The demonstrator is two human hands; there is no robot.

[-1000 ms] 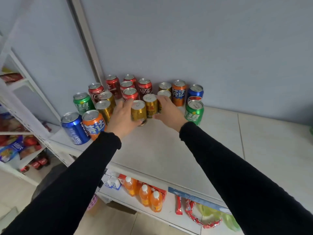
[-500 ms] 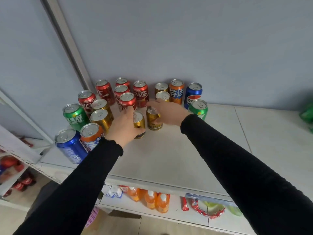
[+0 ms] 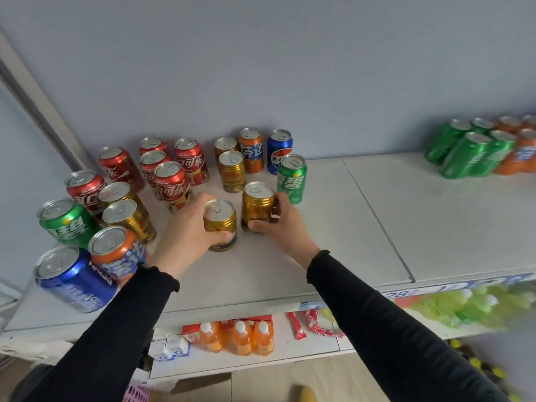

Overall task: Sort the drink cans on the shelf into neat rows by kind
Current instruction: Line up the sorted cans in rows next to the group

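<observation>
Head view, looking down on a white shelf (image 3: 333, 256). Left hand (image 3: 188, 227) grips a gold can (image 3: 219, 224), fingers and thumb curled round its body; right hand (image 3: 282, 224) grips a second gold can (image 3: 257, 206) in like manner, just beside the first. Both cans stand upright on the shelf, long axes vertical, pull-tab lids facing up. Behind them stand a third gold can (image 3: 232, 171), red cans (image 3: 171, 184), an orange can (image 3: 251, 149), a blue can (image 3: 279, 150) and a green can (image 3: 292, 178), all upright.
</observation>
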